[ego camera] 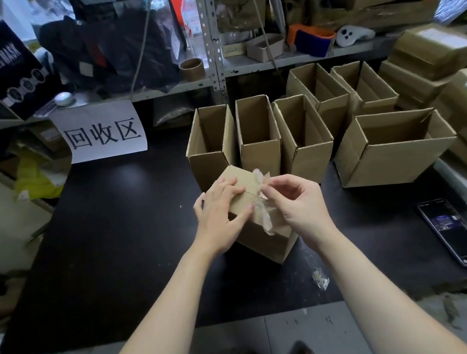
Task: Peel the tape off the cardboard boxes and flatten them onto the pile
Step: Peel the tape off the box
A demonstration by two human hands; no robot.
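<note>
Presently box (264, 246) tilted, taped end up; right hand (298, 203) pinches tape (267, 220).

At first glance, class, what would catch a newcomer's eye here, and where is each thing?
At the centre, the left hand presses on a small cardboard box while the right hand pinches the crinkled tape strip on it. Behind stands a row of open boxes, and a white sign with large characters hangs at the left.
</note>
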